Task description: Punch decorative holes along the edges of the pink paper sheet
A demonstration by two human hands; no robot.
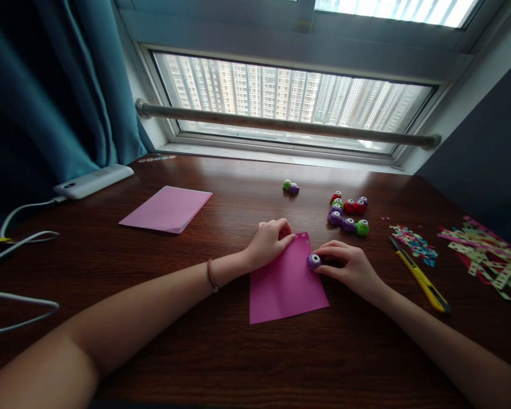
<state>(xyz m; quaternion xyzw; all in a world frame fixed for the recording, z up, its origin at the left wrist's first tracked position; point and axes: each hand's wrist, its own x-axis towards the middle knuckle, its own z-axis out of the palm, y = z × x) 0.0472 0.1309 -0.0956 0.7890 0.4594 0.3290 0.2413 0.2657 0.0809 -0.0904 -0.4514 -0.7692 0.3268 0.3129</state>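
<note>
A bright pink sheet of paper (283, 289) lies on the brown table in front of me, with a few small punched holes near its top corner. My left hand (271, 241) pinches the sheet's upper left edge between thumb and fingers. On the right edge sits a purple craft punch (314, 261) with a star mark on its white top. My right hand (351, 264) grips this punch between thumb and fingertips. Whether the punch is pressed down, I cannot tell.
Several red, green and purple punches (348, 225) stand behind my right hand, and a green-and-purple pair (290, 187) farther back. Rightward lie a yellow utility knife (421, 277), colourful confetti (416, 243) and punched paper strips (489, 255). Leftward are stacked pink paper (166, 210), a white device (94, 181) and cables.
</note>
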